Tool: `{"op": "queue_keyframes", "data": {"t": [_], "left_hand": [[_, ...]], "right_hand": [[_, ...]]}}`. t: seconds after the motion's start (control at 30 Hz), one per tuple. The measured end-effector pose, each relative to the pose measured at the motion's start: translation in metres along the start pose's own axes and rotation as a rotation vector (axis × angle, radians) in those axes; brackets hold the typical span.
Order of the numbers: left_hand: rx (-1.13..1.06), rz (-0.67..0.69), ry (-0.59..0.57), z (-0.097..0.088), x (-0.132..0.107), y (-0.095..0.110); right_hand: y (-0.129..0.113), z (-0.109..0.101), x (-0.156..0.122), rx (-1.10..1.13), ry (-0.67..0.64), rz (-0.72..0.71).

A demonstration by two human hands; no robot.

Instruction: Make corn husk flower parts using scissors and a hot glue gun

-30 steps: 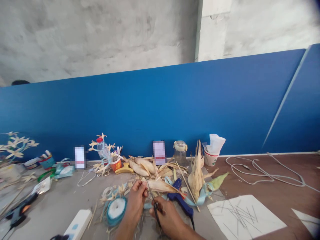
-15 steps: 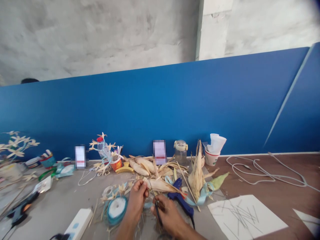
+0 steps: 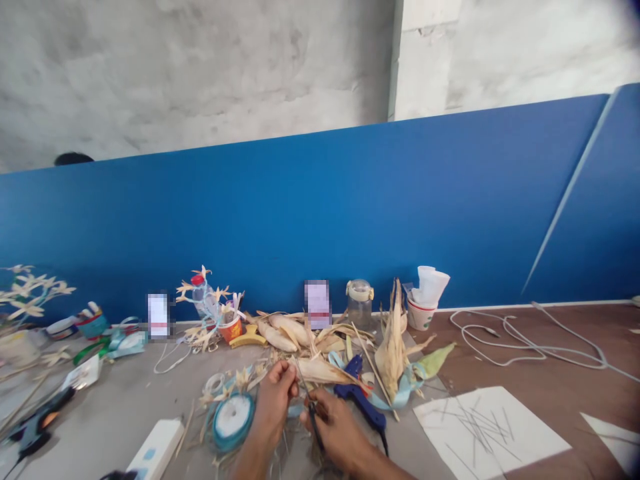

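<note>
At the bottom centre my left hand (image 3: 273, 404) is closed in a pinch on a thin strip of dried corn husk (image 3: 320, 371). My right hand (image 3: 336, 427) is closed round small dark-handled scissors (image 3: 311, 412), whose blades point up toward the husk strip between both hands. A teal ribbon spool (image 3: 233, 419) lies just left of my left hand. A blue glue gun (image 3: 361, 395) lies just right of my right hand.
Dried husks and corn cobs (image 3: 280, 332) are heaped behind my hands, with a glass jar (image 3: 360, 305), a paper cup (image 3: 423, 308) and husk flowers (image 3: 206, 293). A white sheet with thin wires (image 3: 487, 427) and a white cable (image 3: 525, 333) lie right. A blue partition (image 3: 350, 213) backs the table.
My hands have barely moved; the right hand with the scissors has shifted slightly. The view has drifted a little, and a dark head above the partition at left shows further right.
</note>
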State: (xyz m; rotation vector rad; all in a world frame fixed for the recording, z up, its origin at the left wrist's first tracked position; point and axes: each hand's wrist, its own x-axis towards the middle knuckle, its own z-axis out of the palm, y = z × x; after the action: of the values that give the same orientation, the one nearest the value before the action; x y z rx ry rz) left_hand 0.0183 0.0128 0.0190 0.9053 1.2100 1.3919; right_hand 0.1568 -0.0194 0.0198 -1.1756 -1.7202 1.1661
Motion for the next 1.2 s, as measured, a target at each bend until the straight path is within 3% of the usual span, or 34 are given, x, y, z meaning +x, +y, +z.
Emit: {"op": "queue_keyframes", "data": {"t": [0.77, 1.2], "left_hand": [[-0.078, -0.006, -0.044, 0.000, -0.002, 0.008], [0.065, -0.042, -0.109, 0.000, -0.006, 0.017]], "right_hand": [[0.007, 0.001, 0.001, -0.037, -0.018, -0.032], [-0.001, -0.005, 0.001, -0.020, -0.017, -0.008]]}}
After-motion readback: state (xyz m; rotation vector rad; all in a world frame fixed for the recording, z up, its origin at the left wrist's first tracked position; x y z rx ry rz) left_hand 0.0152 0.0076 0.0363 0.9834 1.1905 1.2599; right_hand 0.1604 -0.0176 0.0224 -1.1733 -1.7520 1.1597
